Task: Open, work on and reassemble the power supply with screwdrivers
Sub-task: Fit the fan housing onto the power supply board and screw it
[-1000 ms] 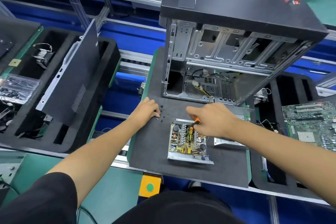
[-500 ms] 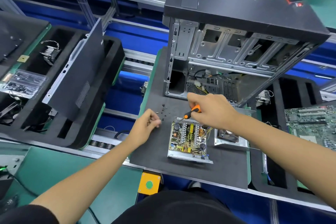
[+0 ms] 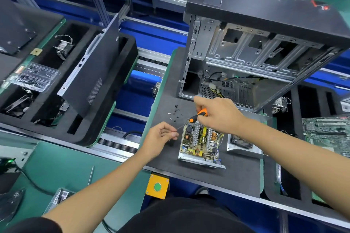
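Observation:
The open power supply [image 3: 200, 142] lies on the black foam mat [image 3: 240, 172], its circuit board bare in a metal tray. My right hand [image 3: 217, 113] grips an orange-and-black screwdriver [image 3: 198, 116] above the supply's far left corner. Its thin shaft slants down-left to my left hand [image 3: 161, 136]. The left fingers are curled and pinch at the tip, seemingly on a small screw too small to make out. Several loose black screws [image 3: 175, 113] lie on the mat just beyond the hands. The supply's metal cover [image 3: 244, 144] with its fan sits right of the tray.
An open computer case [image 3: 246, 43] stands at the mat's far side. A black foam tray [image 3: 79, 134] at left holds a side panel [image 3: 91, 73] and a plastic screw box [image 3: 34, 77]. A motherboard [image 3: 325, 134] lies far right. A yellow box with a green button [image 3: 157, 186] hangs at the bench's near edge.
My left hand left the loose screws on the mat and rose toward me with fingers pinched. My right hand lifted the screwdriver off the board and swung its tip left to meet the left fingers.

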Tool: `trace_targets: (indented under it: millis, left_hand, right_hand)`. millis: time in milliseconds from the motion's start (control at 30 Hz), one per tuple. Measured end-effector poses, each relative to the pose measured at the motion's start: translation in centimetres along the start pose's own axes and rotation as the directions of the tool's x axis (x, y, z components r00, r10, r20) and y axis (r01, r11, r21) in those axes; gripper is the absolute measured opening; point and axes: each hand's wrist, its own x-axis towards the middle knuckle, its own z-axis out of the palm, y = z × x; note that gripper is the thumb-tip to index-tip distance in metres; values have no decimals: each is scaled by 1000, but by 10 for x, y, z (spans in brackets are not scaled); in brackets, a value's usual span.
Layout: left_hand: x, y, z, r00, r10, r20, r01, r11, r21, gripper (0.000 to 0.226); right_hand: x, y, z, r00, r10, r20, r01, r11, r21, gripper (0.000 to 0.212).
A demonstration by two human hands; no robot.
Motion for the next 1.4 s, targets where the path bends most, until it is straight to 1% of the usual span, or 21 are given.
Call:
trace_targets:
  millis: [100,233,400,567,667,733,867,967,1167,1300,1367,1400]
  left_hand:
    - [0,4,1,1000,11,15,-12,1000,17,10]
    - [2,6,2,998,41,42,-44,995,87,10]
    - [3,8,2,991,42,126,-62,985,161,8]
    - [3,10,2,979,56,198,-119,940,320,9]
    - [2,13,2,963,67,261,-170,902,397,10]
    - [1,14,3,953,73,296,-195,891,411,10]
    - [-2,12,2,941,103,322,-233,888,397,11]
    - [-7,10,2,926,114,361,-262,881,395,14]
    - [-9,5,3,928,133,347,-267,888,374,10]
    - [-10,2,4,929,123,349,-264,880,394,12]
    - [-9,-2,3,941,132,313,-263,867,424,13]
    - [-8,-5,1,948,138,287,-262,850,457,14]
  right_hand:
    - [0,0,1,1000,0,7,0,1000,-9,16]
    - [0,0,4,1000,2,9,-2,1000,-11,13]
    - [-1,5,8,1000,-8,12,8,1000,-28,15]
    - [-3,8,13,1000,8,7,-8,1000,-17,15]
    - [-5,8,14,999,-7,32,7,1000,-19,15]
    - [-7,7,14,999,-13,39,14,1000,-20,15]
    - [-9,7,15,998,-5,57,5,1000,0,13]
    - [-11,7,19,996,-18,83,19,1000,-17,15]
    - [-12,10,18,996,-15,91,17,1000,-14,16]
    - [-14,10,20,997,-15,81,17,1000,-15,14]
    - [-14,15,20,998,21,53,-22,999,31,13]
    - [-14,19,20,997,64,39,-67,994,89,13]
